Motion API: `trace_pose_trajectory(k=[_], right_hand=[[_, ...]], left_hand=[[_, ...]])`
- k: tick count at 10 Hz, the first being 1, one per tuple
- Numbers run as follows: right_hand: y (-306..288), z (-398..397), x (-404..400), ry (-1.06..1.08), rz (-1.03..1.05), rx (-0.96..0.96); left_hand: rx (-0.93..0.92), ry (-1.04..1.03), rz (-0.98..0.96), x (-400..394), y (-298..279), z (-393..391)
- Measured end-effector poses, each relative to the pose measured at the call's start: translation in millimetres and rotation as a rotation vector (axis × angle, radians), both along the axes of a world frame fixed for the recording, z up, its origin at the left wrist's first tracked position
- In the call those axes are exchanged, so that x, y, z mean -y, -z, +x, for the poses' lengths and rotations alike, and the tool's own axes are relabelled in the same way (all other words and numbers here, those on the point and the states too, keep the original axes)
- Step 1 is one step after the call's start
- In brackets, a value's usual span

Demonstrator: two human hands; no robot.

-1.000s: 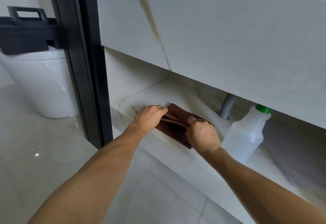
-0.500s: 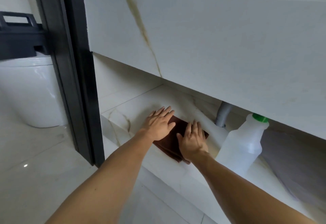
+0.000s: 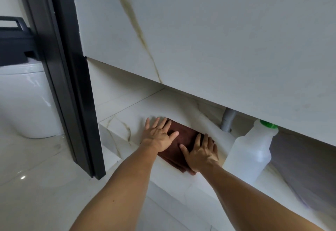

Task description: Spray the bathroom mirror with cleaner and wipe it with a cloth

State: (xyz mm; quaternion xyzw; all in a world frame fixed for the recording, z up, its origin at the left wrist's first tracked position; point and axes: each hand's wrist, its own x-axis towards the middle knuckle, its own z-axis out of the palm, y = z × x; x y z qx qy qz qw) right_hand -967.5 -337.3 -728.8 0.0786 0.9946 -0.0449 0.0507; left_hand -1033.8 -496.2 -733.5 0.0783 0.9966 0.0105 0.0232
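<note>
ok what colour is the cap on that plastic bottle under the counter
Green. The cap tops the translucent white bottle, seen in the head view.

A white marble vanity front (image 3: 209, 45) with a tan vein is seen filling the upper frame from 12 to 3 o'clock. Below it, a marble shelf (image 3: 127, 120) is being lit softly. A grey drain pipe (image 3: 227, 121) is showing at 3 o'clock. A black door frame (image 3: 63, 67) is standing at 10 o'clock, a white toilet (image 3: 23, 103) beyond it. Glossy pale floor tiles (image 3: 36, 185) are catching light at 8 o'clock.
</note>
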Motion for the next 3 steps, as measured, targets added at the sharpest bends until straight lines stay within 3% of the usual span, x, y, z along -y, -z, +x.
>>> trace_pose_trajectory(k=[2,3], right_hand=[[-11.2,21.2,8.1,-0.096,0.009,0.010],[-26.3,25.2,31.2,-0.189,-0.036,-0.125]], left_hand=[[-0.066,-0.155,0.105,24.1,-1.9,21.3],[-0.289,-0.278,0.181,46.3,-9.3,38.3]])
